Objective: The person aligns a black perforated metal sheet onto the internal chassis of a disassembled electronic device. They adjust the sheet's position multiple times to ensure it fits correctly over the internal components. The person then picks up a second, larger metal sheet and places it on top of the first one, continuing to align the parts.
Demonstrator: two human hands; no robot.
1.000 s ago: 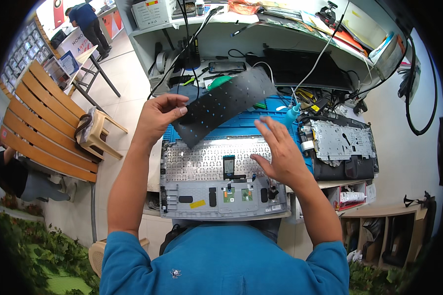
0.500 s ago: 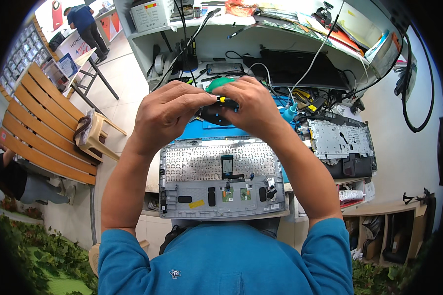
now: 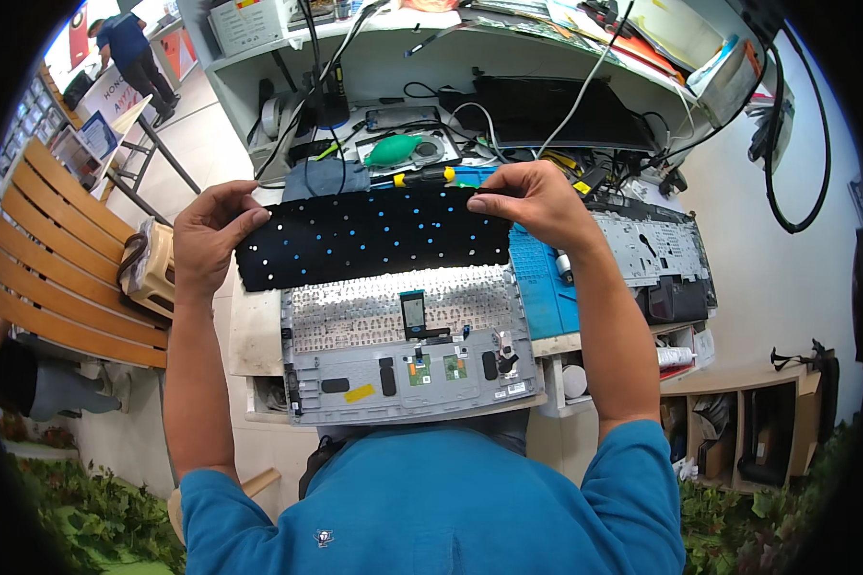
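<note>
Above a grey panel (image 3: 362, 347), left hand (image 3: 211, 235) and right hand (image 3: 545, 211) pinch a black sheet (image 3: 372, 238); probably perforated

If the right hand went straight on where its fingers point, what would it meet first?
Likely the black sheet, which the right hand pinches near its upper right corner and points leftward across; exact depth is unclear.

Black perforated sheet (image 3: 374, 237), spread wide, aloft
</note>
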